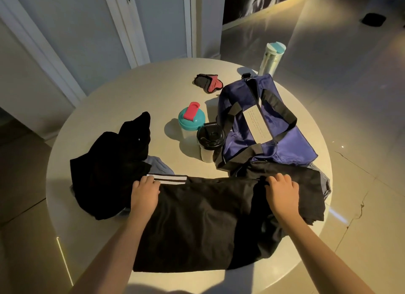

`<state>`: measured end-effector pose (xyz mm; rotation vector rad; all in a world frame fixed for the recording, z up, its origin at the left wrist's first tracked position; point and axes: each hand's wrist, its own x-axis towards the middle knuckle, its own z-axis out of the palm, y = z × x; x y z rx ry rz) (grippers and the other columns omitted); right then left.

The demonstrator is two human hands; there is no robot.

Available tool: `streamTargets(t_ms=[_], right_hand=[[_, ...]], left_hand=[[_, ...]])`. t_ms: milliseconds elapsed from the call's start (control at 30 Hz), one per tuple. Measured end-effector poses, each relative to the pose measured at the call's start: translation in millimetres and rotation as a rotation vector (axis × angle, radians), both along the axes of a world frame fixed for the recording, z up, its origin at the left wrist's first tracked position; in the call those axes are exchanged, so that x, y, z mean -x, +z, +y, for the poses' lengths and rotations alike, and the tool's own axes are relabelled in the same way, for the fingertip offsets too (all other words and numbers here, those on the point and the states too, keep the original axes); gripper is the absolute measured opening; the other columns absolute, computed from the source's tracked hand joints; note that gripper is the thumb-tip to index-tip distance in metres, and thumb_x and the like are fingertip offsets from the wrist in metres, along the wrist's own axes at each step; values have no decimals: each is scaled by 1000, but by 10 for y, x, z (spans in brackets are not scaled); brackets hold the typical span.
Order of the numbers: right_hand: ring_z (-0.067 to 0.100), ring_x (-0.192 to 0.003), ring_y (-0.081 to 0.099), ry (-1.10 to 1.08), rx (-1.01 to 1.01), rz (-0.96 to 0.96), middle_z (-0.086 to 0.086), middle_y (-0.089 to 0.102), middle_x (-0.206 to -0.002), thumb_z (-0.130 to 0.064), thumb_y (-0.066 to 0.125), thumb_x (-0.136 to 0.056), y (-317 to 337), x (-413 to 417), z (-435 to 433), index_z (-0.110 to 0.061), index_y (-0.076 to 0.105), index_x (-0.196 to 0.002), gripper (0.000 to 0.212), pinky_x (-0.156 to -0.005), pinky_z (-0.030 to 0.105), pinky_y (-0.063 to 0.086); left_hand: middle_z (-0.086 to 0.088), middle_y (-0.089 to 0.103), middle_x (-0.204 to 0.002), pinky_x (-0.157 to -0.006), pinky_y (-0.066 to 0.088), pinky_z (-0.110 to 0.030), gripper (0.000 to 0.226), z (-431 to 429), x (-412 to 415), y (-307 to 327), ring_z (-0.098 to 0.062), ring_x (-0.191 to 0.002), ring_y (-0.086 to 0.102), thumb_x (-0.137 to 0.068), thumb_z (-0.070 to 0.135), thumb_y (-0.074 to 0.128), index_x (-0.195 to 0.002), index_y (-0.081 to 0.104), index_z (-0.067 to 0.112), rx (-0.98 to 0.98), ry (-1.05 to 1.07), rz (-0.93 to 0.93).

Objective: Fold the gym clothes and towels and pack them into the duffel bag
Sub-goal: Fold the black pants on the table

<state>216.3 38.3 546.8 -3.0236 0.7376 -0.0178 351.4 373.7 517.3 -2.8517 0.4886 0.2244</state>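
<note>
Gripping the black garment [208,217] by its far edge, left hand [145,191] and right hand [282,190] curled, you hold it flat for folding.

Illegible small print, label [255,124] on duffel bag [293,140]

A single wide-angle head-worn view looks forward and steeply down, close over the round desk [122,92], both forearms entering from the bottom edge, floor visible around.

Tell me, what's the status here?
Left hand, right hand grip black garment at far edge. Garment spread out, not packed. Duffel bag just beyond; teal-lidded shaker, black-lidded shaker beside it.
</note>
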Motion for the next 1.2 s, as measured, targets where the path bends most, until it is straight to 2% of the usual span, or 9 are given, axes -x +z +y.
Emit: streamTargets(t_ms=[267,433,567,633,767,867,1000,1133,1200], right_hand=[[32,-86,47,-92,63,-63,13,62,-91,-12,57,-89,44,36,-97,-7,69,-98,16,-68,33,26],[33,-79,46,-124,-28,-142,19,52,-92,-4,59,-86,7,5,12,1,60,-97,13,-62,31,32],[25,-69,43,145,-129,-400,10,48,-78,-15,51,-87,-51,165,341,-4,54,-79,14,-58,30,31],[24,-72,50,327,-134,-313,5,54,-81,-26,48,-87,-231,297,516,-9,61,-86,21,-60,32,40],[29,-102,65,399,-72,94,8,66,-116,-42,81,-63,-662,491,661,-14,70,-111,56,-83,39,54],[23,-108,64,373,-29,183,4,66,-119,-52,86,-49,-744,511,705,-19,72,-109,70,-90,34,50],[29,-109,62,354,-101,75,9,64,-120,-41,76,-68,-620,547,852,-13,69,-111,52,-95,43,46],[22,-104,62,482,-162,60,0,65,-116,-47,40,-83,-647,812,1047,-22,68,-109,45,-99,38,36],[16,-107,63,486,-210,220,-6,64,-121,-54,30,-86,-714,936,1080,-28,68,-113,53,-96,37,47]], left_hand=[[-6,60,-98,-72,42,-33,14,-36,-374,268,-23,-88,56,-95,16,51,-98,64,12,213,-48,-166],[-9,51,-119,-78,46,-32,24,-254,-308,197,-23,-97,58,-97,18,45,-118,53,10,332,-23,-66],[-2,55,-120,-97,39,-32,31,-322,89,-22,-18,-111,54,-99,30,40,-121,55,15,363,-203,-13],[-1,49,-136,-110,26,-35,38,-225,251,-188,-19,-129,43,-100,33,38,-133,49,18,284,-232,104],[3,14,-159,-118,3,-38,52,-71,344,-290,-16,-147,6,-101,30,36,-150,20,22,64,-205,216],[-2,27,-154,-117,15,-38,49,-101,478,-181,-19,-144,20,-99,28,42,-146,32,19,130,-136,153],[-1,65,-102,-85,51,-36,18,2,944,-232,-21,-98,64,-83,27,69,-98,69,17,384,-172,-34],[4,64,-119,-99,41,-38,63,398,1435,-454,-17,-114,58,-100,48,11,-112,67,23,329,-91,189],[5,55,-135,-109,22,-37,66,573,1566,-497,-16,-128,45,-99,52,5,-128,57,23,264,-42,257]])
